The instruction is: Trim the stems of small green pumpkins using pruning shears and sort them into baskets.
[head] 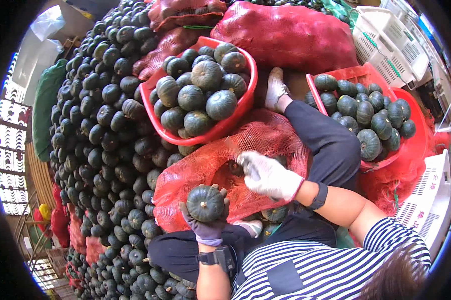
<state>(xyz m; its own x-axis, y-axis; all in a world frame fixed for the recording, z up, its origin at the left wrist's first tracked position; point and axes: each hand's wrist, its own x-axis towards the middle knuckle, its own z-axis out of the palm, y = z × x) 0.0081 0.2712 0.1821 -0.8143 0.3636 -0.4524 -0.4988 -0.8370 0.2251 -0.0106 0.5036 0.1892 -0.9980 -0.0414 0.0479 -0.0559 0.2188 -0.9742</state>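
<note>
My left hand (206, 228), in a grey-purple glove, holds a dark green squash (205, 203) from beneath, its stem scar facing up. To the right, my right hand (266, 174), in a white knitted glove, hangs over the mouth of a red mesh sack (188, 172). Its fingers are bent and blurred, and whether something is between them is unclear. The sack lies between my legs with its mouth spread, and a few squashes show inside. Another squash (276, 213) rests below the sack's edge, near my lap.
A red plastic tub (253, 80) heaped with squashes stands beyond the sack. At left rises a large squash pile (105, 116). A full red mesh sack (285, 35) lies at the back. At right are another red container (364, 69) of squashes and white plastic crates (392, 45).
</note>
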